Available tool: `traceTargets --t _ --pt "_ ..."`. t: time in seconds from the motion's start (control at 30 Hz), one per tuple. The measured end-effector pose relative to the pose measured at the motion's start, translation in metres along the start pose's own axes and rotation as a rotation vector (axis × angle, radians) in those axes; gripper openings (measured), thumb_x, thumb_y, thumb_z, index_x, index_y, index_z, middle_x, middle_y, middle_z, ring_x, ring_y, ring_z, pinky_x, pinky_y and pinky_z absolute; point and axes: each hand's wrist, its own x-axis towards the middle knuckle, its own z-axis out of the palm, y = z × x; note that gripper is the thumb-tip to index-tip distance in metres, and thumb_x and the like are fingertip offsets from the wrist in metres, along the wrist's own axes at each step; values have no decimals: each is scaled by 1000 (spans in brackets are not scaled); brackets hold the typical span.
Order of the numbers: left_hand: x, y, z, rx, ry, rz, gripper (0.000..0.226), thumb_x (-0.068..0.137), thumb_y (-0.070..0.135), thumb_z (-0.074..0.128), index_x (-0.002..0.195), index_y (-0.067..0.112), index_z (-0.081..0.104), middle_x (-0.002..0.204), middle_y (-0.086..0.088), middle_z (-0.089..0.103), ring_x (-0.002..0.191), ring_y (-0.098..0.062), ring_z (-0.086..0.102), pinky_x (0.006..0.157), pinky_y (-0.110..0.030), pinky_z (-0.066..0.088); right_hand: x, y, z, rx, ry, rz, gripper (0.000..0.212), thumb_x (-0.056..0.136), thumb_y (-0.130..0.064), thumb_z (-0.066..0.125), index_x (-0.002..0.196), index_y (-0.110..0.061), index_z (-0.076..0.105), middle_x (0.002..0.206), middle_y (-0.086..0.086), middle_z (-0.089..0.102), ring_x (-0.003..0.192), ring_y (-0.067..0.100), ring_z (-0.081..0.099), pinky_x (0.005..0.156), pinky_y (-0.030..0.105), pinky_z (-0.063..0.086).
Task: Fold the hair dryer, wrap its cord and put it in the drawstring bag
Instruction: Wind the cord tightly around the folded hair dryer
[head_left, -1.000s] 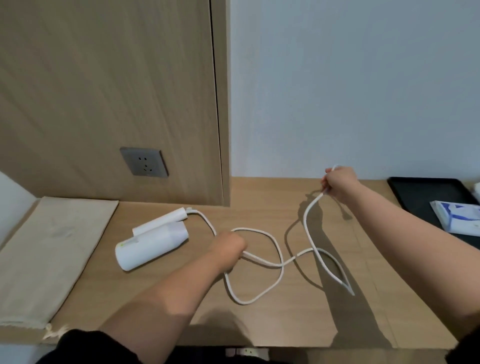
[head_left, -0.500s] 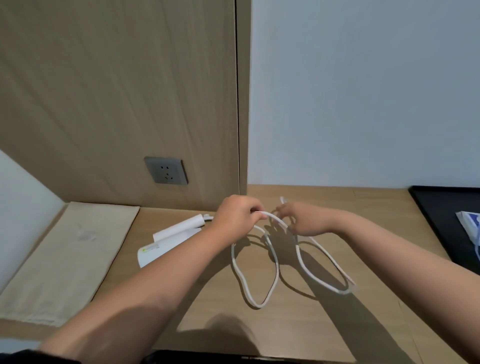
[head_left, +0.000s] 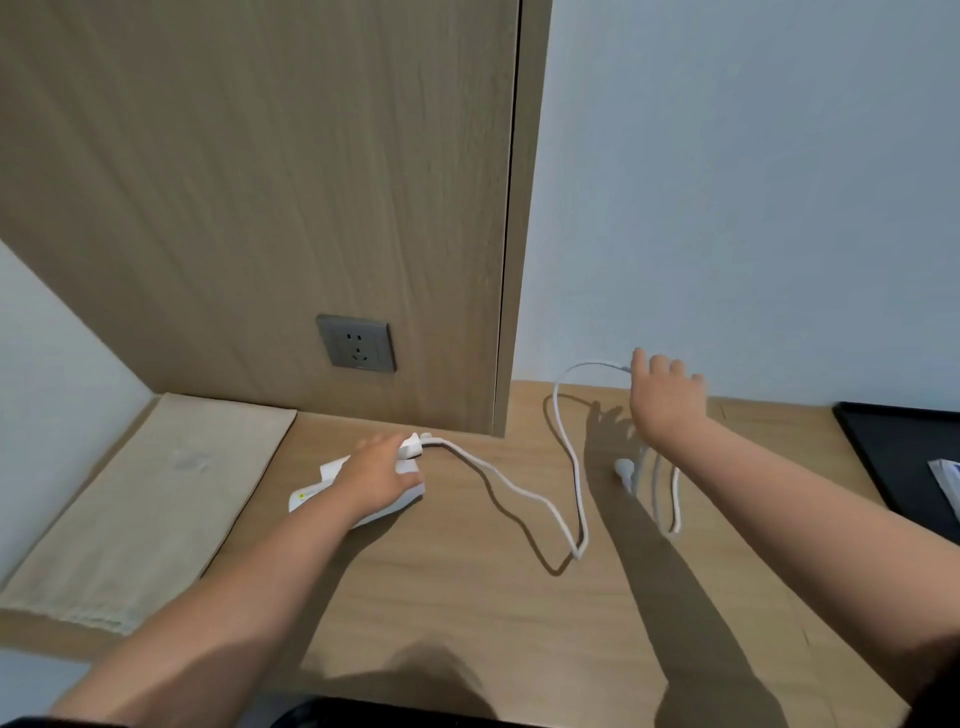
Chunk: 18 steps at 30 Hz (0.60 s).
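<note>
The white folded hair dryer (head_left: 314, 496) lies on the wooden table (head_left: 467, 613) below the wall socket. My left hand (head_left: 376, 473) presses down on it, fingers curled over its body. The white cord (head_left: 519, 491) runs from the dryer's handle end across the table, bends back and rises to my right hand (head_left: 665, 405). That hand is lifted above the table at the back right with its fingers up. The cord passes behind them, and loops hang under the wrist. The plug (head_left: 623, 467) dangles there too. The beige drawstring bag (head_left: 145, 493) lies flat at the left.
A grey wall socket (head_left: 356, 343) sits in the wood panel behind the dryer. A black tray (head_left: 904, 457) with a white packet (head_left: 945, 483) stands at the right edge. The panel's corner juts out between my hands.
My hands were together over the cord loops. The left has dropped onto the hair dryer; the right has swung right and up, carrying the cord with it.
</note>
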Motion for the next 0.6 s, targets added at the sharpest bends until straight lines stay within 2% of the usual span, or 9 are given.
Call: traceTargets --t 0.07,0.13,0.2,0.3,0.43,0.5,0.6 --pt "-2 -19 5 82 -27 -42 72 86 47 63 146 18 34 148 -7 39 134 -29 34 105 -37 33 2 -14 8 -73 24 -77 62 91 -16 42 146 -7 15 146 15 33 128 33 39 100 43 36" --pt "-5 -35 7 145 -37 -68 79 84 55 61 148 20 31 150 -7 36 136 -28 33 107 -37 32 -2 -32 11 -90 87 -187 49 91 -17 39 138 -7 32 139 14 40 126 32 40 102 43 34" --pt "-9 -47 7 211 -41 -92 85 82 60 60 150 22 26 152 -5 32 138 -26 29 109 -38 29 -8 -51 7 -78 150 -337 35 87 -13 43 120 -7 51 124 12 51 117 31 46 93 38 37" --pt "-17 -66 4 211 -19 -149 96 74 61 66 151 25 21 153 -3 28 138 -25 28 107 -38 32 -18 -77 5 69 148 -526 22 80 -5 49 99 -7 59 104 13 60 102 32 55 74 35 39" --pt "-27 -86 5 -59 3 -221 107 66 43 82 151 21 21 148 -5 33 129 -25 38 99 -31 37 -17 -117 15 290 13 -552 28 86 -17 46 107 -5 59 107 16 61 102 34 60 83 38 50" --pt "-30 -92 5 -189 27 -237 108 64 35 85 151 20 22 148 -5 35 130 -24 41 96 -27 36 -18 -138 20 362 -141 -502 32 92 -24 44 116 -5 55 114 18 61 106 35 59 87 38 50" --pt "-32 -103 0 -320 12 -239 104 60 31 88 147 22 31 143 -2 43 124 -19 45 93 -24 37 -15 -164 27 467 -377 -383 39 91 -23 48 126 -4 48 123 18 60 112 34 57 89 35 47"
